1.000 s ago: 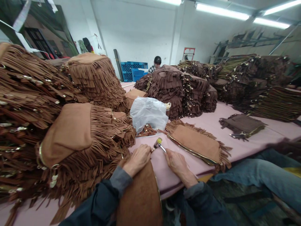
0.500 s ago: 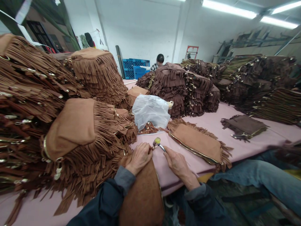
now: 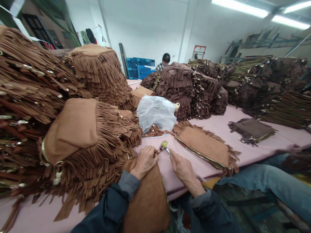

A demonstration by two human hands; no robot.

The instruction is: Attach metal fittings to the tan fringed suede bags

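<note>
My right hand (image 3: 182, 167) is closed round the metal handle of a small hammer (image 3: 164, 144) with a yellowish head. The hammer head is just right of my left fingertips, by a small metal fitting on the tan bag. Resting on the upper end of the tan suede bag (image 3: 147, 200), my left hand (image 3: 146, 161) has its fingers pinched on the bag's corner; the exact piece between them is too small to make out. This bag lies lengthwise toward me, with a zip along its right edge.
A fringed tan bag (image 3: 205, 147) lies to the right, a dark brown one (image 3: 254, 129) beyond. Tan fringed bags (image 3: 73, 129) pile up at left; dark brown stacks (image 3: 178, 90) stand behind a clear plastic bag (image 3: 155, 113). A person's jeans leg (image 3: 264, 184) is at right.
The hammer head has shifted slightly up and to the right. My left hand stays at the bag's corner. The view has tilted a little.
</note>
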